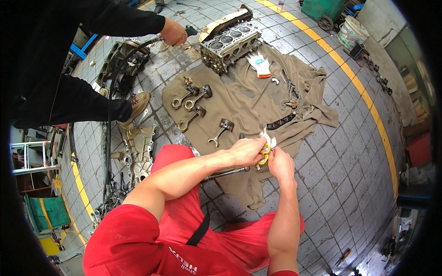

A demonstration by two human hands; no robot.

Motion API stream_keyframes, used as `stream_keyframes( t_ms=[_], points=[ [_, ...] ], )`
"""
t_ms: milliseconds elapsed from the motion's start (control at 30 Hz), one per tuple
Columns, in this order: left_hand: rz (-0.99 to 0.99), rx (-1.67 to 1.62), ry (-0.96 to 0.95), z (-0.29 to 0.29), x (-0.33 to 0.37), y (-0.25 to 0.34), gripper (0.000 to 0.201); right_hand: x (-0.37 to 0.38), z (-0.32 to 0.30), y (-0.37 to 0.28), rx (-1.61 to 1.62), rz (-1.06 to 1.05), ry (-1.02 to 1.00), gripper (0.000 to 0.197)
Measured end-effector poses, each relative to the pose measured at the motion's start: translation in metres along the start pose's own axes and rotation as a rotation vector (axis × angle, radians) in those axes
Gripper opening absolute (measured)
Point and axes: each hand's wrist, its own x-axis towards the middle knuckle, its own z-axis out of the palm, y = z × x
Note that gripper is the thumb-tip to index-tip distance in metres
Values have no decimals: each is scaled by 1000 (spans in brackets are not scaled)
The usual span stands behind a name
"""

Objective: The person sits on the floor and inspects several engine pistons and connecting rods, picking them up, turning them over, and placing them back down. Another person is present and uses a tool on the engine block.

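Note:
My left hand point(249, 152) and my right hand point(281, 163) meet over the near edge of a brown cloth point(244, 101). Both have their fingers closed on what looks like a white work glove with yellow edging point(265, 148); much of it is hidden by the fingers. Under my left forearm, a long shiny metal tool point(228, 173) pokes out. Just beyond my left hand lies a piston with its connecting rod point(222, 131). A black curved guide point(281, 121) rests a little farther off.
Several more pistons point(199, 110) lie left on the cloth, and a white glove with an orange cuff point(260, 66) farther back. An engine block point(229, 45) stands behind. At left, another person's hand point(174, 33) holds a hose above an engine part point(122, 62). A metal cover point(138, 149) lies near my knee.

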Motion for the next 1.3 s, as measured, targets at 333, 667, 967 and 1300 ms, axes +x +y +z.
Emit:
stream_keyframes(
  t_ms=[333,667,967,1300],
  points=[
    [29,2,11,3,0,-4,37,0,-1,-1,-1,5,-14,29],
    [31,3,12,4,0,-4,34,-1,-1,-1,5,0,-19,30],
    [37,-1,11,4,0,-3,34,1,3,4,6,-7,-17,29],
    [15,20,-20,-1,0,2,33,2,4,4,-29,-22,-22,29]
  ],
)
